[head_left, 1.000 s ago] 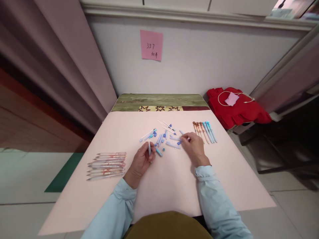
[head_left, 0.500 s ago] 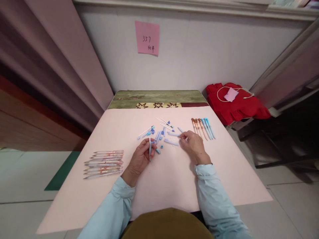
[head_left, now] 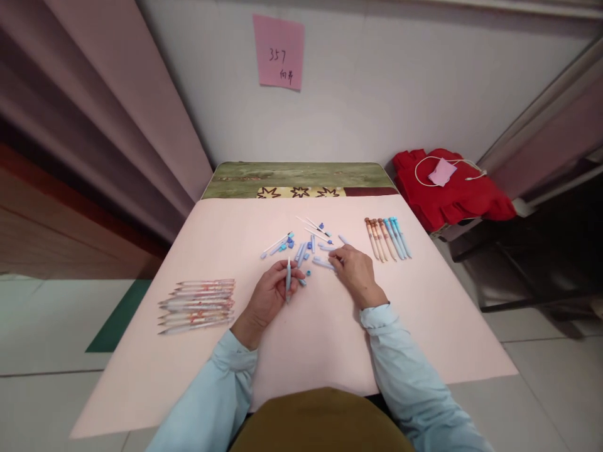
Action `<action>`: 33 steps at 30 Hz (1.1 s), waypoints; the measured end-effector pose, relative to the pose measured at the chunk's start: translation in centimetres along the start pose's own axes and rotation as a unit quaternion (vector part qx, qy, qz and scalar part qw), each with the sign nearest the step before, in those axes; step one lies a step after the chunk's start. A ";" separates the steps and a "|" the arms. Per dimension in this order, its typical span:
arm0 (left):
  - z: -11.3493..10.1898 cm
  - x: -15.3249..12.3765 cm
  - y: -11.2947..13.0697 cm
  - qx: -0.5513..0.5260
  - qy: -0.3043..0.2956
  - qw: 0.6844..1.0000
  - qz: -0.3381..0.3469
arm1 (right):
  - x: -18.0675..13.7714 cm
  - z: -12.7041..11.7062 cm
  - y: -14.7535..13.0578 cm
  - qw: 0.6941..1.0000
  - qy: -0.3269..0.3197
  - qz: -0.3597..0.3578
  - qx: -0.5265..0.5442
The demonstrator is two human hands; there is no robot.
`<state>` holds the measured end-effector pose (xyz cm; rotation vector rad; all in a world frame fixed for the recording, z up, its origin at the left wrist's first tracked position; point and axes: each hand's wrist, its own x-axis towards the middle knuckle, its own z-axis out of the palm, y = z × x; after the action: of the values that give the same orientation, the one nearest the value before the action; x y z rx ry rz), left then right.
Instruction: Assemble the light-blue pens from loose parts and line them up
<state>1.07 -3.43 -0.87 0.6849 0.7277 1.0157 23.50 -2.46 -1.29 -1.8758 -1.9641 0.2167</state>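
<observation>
Right now, far left: pale-barrelled pens [head_left: 198, 306] rowed on worktop [head_left: 306, 351], looking complete. Left hand [head_left: 268, 295] pinching pale blue pen [head_left: 288, 282], white end up, seemingly part-built. Centre: loose blue barrels [head_left: 302, 255], white refills [head_left: 316, 235], small caps [head_left: 282, 247] scattered, apparently left to do. Right hand [head_left: 355, 270], fingertips bunched at pale tube [head_left: 323, 263]; grip hidden, can't tell. Far right: brown-topped pens [head_left: 377, 238], blue-topped pens [head_left: 394, 238] lined up, seemingly done.

diffuse light; faint soft shadows; edges stretched; pen parts [head_left: 301, 253] slightly blurred

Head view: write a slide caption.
Left hand holds a slim, pale blue plastic pen piece; right hand at loose, slim blue tubes.
</observation>
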 end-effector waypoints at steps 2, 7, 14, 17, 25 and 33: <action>0.1 -0.1 0.0 0.001 0.003 1.000 -0.006 | 0.0 0.0 0.0 1.000 -0.003 0.001 -0.003; 0.4 -0.2 -0.1 0.009 0.006 1.000 -0.003 | 0.1 -0.1 -0.3 1.000 -0.014 0.021 -0.008; 0.5 -0.3 -0.1 0.005 0.005 1.000 -0.006 | 0.0 -0.5 -0.2 0.985 0.078 0.047 0.144; 0.5 -0.3 -0.1 0.004 0.002 1.000 -0.004 | 0.1 -0.5 -0.6 0.941 0.087 0.094 0.314; 0.5 -0.4 -0.1 0.051 -0.024 0.998 -0.013 | -0.4 0.3 -3.3 0.806 -0.020 0.098 0.583; 0.2 -0.4 -0.2 0.033 -0.008 0.999 -0.005 | -0.4 0.2 -3.2 0.800 -0.033 0.103 0.590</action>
<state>1.23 -3.90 -0.83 0.7450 0.7523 0.9789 20.52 -3.07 -0.29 -1.1617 -1.0883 1.2451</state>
